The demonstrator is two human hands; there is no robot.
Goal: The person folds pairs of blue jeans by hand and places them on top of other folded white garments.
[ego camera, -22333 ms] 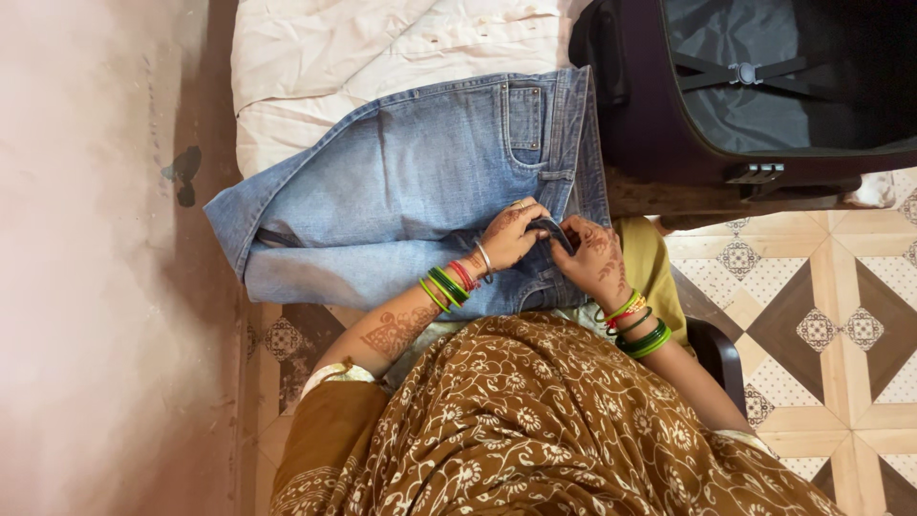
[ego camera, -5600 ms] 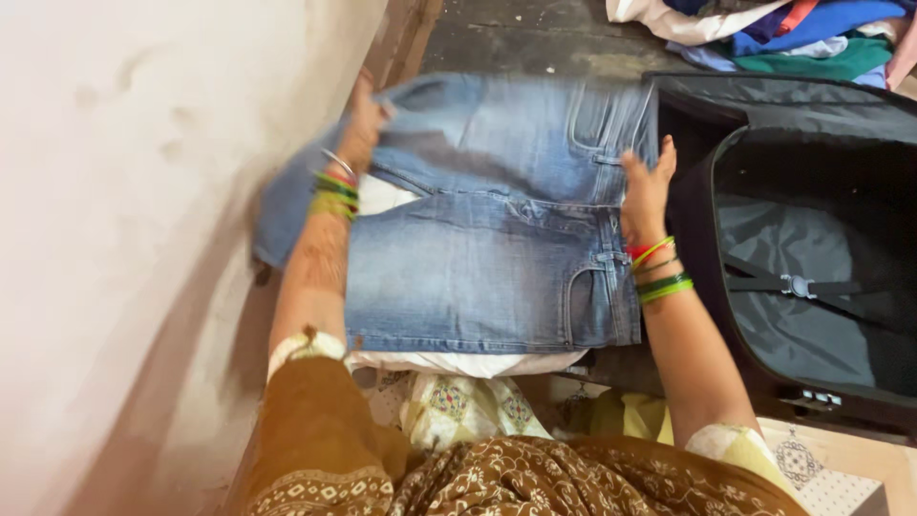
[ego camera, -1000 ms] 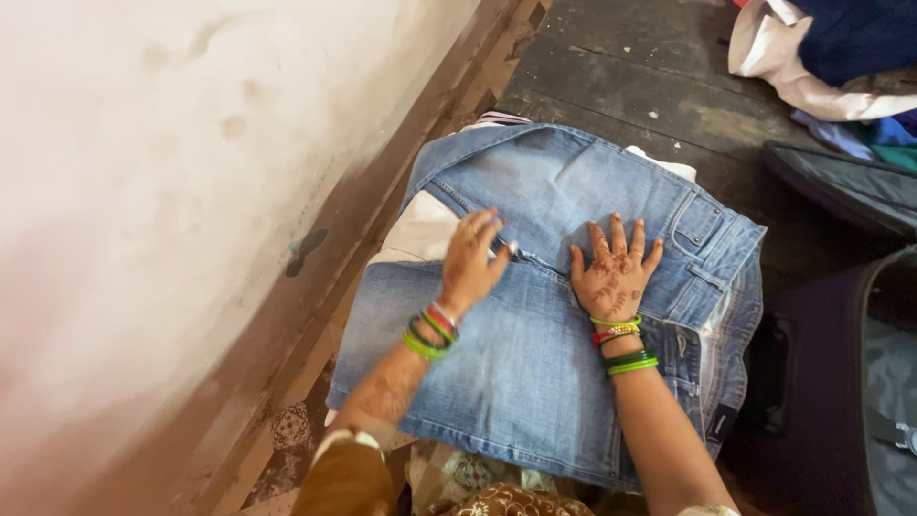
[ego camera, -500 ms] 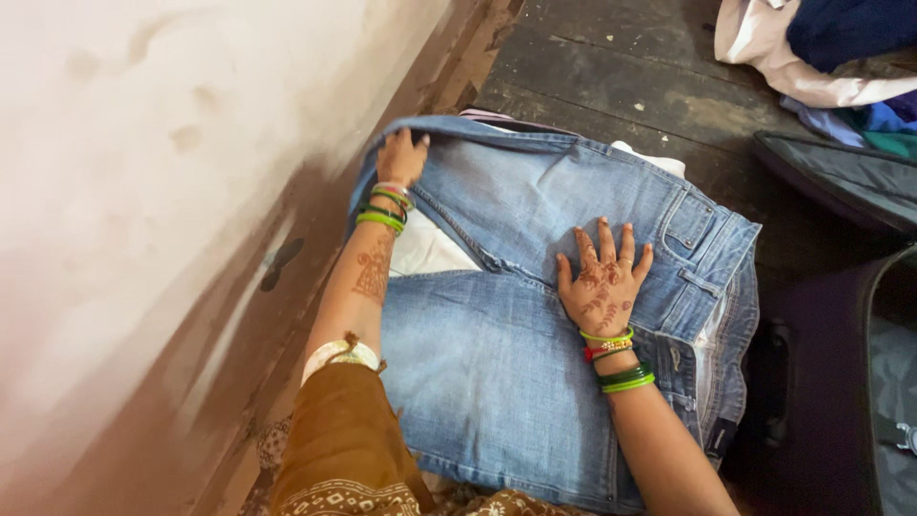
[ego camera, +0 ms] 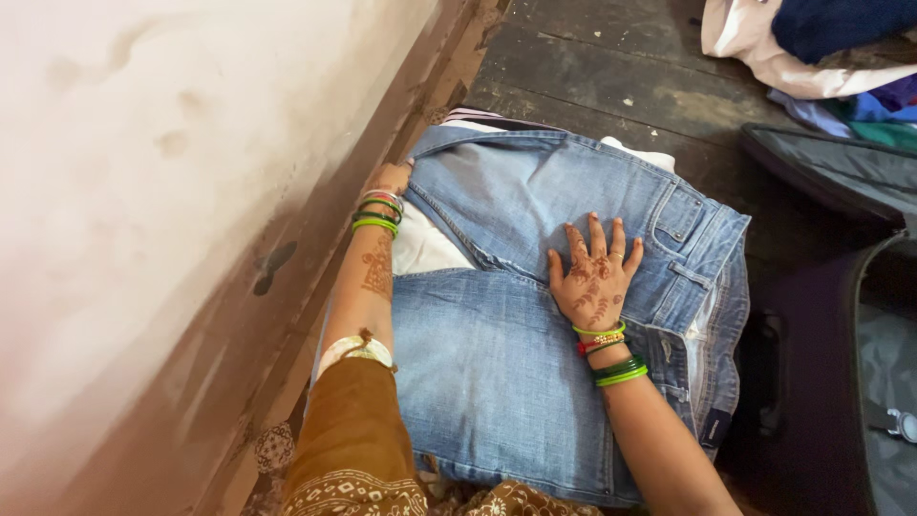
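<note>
At the far left rises a pale, stained wall [ego camera: 172, 191] with a dark brown strip along its foot. Just beside it the left hand [ego camera: 387, 178] reaches to the far left edge of the folded blue jeans [ego camera: 506, 373]; its fingers are tucked under or behind the denim fold, so whether they grip the cloth or only touch it cannot be told. Green and red bangles [ego camera: 375, 212] ring that wrist, and a brown patterned sleeve [ego camera: 349, 430] covers the upper arm.

A patch of white cloth [ego camera: 425, 250] shows between the two folded legs of the jeans, which lie spread over a low surface next to the wall. Toward the middle, the right hand [ego camera: 592, 272] lies flat and open, fingers fanned, palm pressing down on the denim near the waistband and back pocket; it grips nothing.

Beyond the jeans runs a dark wooden floor [ego camera: 630, 86]. At the right edge stands an open dark suitcase [ego camera: 841, 382] with grey lining, close against the jeans, and at upper right lies a heap of mixed clothes [ego camera: 812, 48].
</note>
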